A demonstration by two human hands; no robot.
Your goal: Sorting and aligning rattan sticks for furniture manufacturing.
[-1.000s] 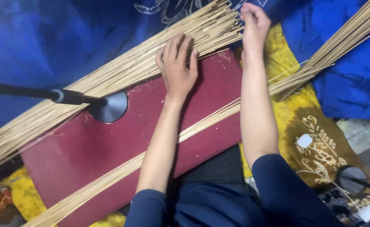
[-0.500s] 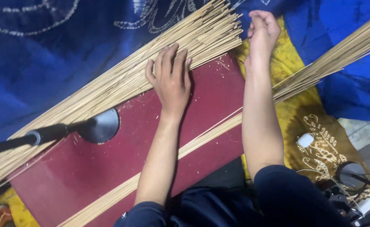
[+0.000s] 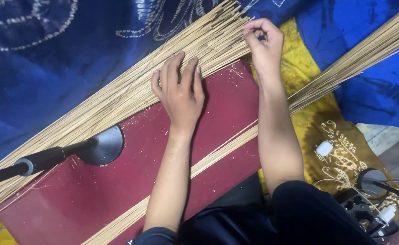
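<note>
Sticks [image 3: 131, 93] are being pinned by the flat, open left hand [image 3: 179, 88] while one stick end is being pinched by the right hand [image 3: 263, 43], likely for pulling free.

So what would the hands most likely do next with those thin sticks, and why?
Probably the right hand draws a stick out of the big bundle of thin sticks. Its fingertips are pinched at the bundle's end, while the left hand lies flat on the sticks over the red board, holding them down.
</note>
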